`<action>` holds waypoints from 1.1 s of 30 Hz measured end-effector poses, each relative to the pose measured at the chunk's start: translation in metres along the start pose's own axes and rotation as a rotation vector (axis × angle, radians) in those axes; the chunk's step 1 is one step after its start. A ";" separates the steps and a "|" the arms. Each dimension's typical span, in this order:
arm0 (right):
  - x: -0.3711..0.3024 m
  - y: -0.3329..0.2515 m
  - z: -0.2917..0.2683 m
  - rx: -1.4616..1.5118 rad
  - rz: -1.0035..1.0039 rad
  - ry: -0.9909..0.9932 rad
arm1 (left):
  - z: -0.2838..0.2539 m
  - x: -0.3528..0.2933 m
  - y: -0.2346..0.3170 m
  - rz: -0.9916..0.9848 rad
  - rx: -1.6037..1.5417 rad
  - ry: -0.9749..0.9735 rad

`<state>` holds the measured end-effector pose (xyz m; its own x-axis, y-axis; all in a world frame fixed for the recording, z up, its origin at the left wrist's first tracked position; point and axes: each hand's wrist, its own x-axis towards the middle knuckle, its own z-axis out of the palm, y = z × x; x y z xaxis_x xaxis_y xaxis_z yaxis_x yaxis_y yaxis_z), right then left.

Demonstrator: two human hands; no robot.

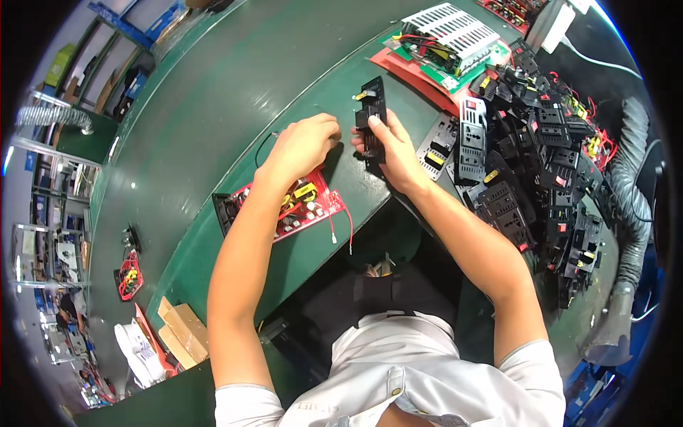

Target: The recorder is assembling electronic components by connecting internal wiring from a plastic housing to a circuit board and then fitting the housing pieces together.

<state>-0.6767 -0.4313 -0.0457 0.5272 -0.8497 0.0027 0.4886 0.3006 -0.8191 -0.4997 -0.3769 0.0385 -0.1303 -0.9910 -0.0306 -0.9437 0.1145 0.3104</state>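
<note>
My right hand [393,146] grips a black socket panel [373,114], held upright above the green bench with the thumb on its near face. A small yellow part sticks out from the panel's upper left side. My left hand [302,146] is just to the left, its fingers curled together toward the panel; whatever they hold is hidden. Under my left wrist lies a red circuit board [313,206] with yellow and white parts and a black end plate [223,215]. Two loose red leads hang from its right end. A thin dark wire [263,148] loops out beside my left hand.
A large heap of black socket panels [548,153] with red switches fills the right side. Behind it stands a green board under a slotted silver cover [452,32], on red pieces. A cardboard box [183,331] and a small red board [129,276] are far left. A flexible duct [629,192] runs at right.
</note>
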 end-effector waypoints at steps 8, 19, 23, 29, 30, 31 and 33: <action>-0.011 -0.003 0.013 0.043 0.118 -0.080 | 0.004 -0.012 -0.014 -0.022 -0.295 0.380; -0.016 -0.010 0.025 -0.177 0.086 -0.147 | 0.009 -0.019 -0.011 0.055 -0.410 0.376; -0.016 -0.006 0.023 -0.187 0.079 -0.142 | 0.007 -0.020 -0.007 0.060 -0.412 0.373; -0.016 -0.007 0.024 -0.233 0.088 -0.128 | 0.009 -0.020 -0.007 0.050 -0.404 0.375; -0.016 -0.002 0.026 -0.280 0.041 -0.118 | 0.009 -0.019 -0.007 0.073 -0.350 0.389; -0.017 0.001 0.028 -0.279 0.049 -0.119 | 0.009 -0.019 -0.006 0.093 -0.297 0.402; -0.018 0.007 0.030 -0.501 -0.113 -0.035 | 0.008 -0.020 -0.005 0.061 -0.302 0.406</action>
<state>-0.6622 -0.4009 -0.0347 0.5176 -0.8473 0.1190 0.1555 -0.0436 -0.9869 -0.4946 -0.3568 0.0303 0.0036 -0.9370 0.3494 -0.8000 0.2070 0.5632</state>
